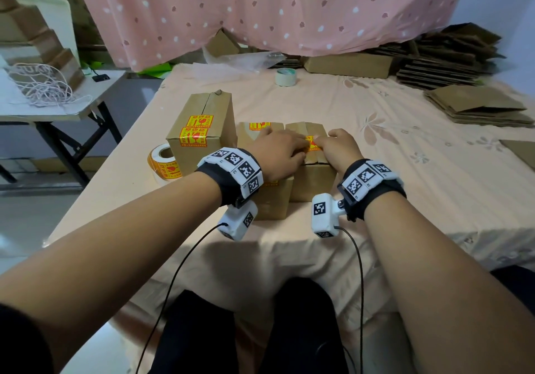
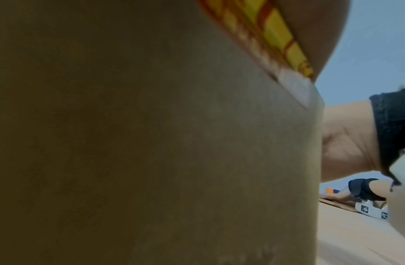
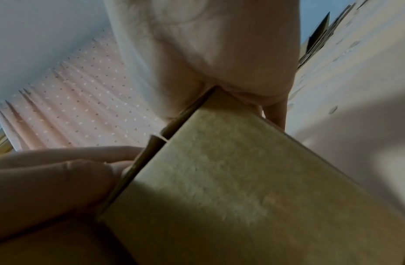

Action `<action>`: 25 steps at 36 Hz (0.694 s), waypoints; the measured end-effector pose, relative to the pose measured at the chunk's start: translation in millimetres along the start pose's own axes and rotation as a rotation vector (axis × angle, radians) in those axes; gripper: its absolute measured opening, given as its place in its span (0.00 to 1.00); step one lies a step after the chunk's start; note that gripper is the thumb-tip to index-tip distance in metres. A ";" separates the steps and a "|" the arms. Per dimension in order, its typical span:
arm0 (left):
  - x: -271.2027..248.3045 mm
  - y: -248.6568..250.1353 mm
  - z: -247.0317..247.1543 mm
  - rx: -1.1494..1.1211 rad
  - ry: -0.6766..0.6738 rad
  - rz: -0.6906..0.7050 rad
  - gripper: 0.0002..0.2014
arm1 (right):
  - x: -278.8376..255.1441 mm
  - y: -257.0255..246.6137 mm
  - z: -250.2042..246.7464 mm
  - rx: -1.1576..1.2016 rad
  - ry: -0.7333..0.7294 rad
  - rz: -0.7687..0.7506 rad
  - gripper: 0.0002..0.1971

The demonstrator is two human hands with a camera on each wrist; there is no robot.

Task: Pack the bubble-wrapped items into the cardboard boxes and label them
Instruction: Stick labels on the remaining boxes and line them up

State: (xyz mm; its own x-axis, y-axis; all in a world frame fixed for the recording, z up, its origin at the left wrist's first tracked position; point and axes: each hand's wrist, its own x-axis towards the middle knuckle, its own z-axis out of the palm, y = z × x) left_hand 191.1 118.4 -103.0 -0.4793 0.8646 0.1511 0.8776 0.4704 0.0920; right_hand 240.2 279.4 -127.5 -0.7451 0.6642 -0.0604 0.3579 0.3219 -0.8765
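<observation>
Three closed cardboard boxes stand together on the peach cloth. The tall left box (image 1: 202, 130) carries two yellow-orange fragile labels. My left hand (image 1: 282, 153) reaches across the middle box (image 1: 272, 197), its fingers lying flat on a yellow-orange label (image 1: 313, 143) on top of the right box (image 1: 314, 182). My right hand (image 1: 337, 145) presses the same label from the right. The right wrist view shows my palm (image 3: 208, 53) resting on the right box's (image 3: 242, 179) top edge. In the left wrist view a box side (image 2: 151, 143) fills the frame. No bubble-wrapped item is visible.
A roll of labels (image 1: 165, 162) lies left of the boxes and a tape roll (image 1: 286, 77) sits further back. Flat cardboard stacks (image 1: 474, 107) cover the right side. A side table (image 1: 58, 113) with cord stands at left. Another person's hand (image 2: 355, 195) rests on cardboard far right.
</observation>
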 end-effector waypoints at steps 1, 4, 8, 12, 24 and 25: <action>-0.5 0.7 -0.6 0.002 -0.002 0.002 0.29 | -0.9 1.0 0.9 0.008 -0.004 0.004 0.33; -0.7 -0.4 0.3 0.025 -0.011 0.024 0.27 | -3.1 3.3 4.1 0.015 -0.009 0.011 0.35; -0.7 -1.4 -1.0 0.035 -0.049 0.025 0.20 | -0.7 4.8 7.5 0.038 -0.001 -0.005 0.24; 0.7 -0.9 1.1 0.049 -0.074 0.020 0.21 | -0.7 6.2 8.2 0.042 -0.003 -0.020 0.14; 5.7 -3.3 3.0 0.068 -0.072 -0.025 0.25 | 3.9 6.5 11.3 -0.036 0.066 -0.043 0.13; 5.1 -3.2 1.8 0.072 -0.070 -0.022 0.27 | 5.0 7.1 11.4 -0.055 0.072 -0.051 0.13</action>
State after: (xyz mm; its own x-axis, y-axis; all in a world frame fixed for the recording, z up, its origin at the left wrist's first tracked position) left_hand 185.8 121.6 -104.4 -0.4986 0.8631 0.0804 0.8666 0.4985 0.0229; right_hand 232.6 277.4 -139.5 -0.7211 0.6925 0.0199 0.3526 0.3916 -0.8499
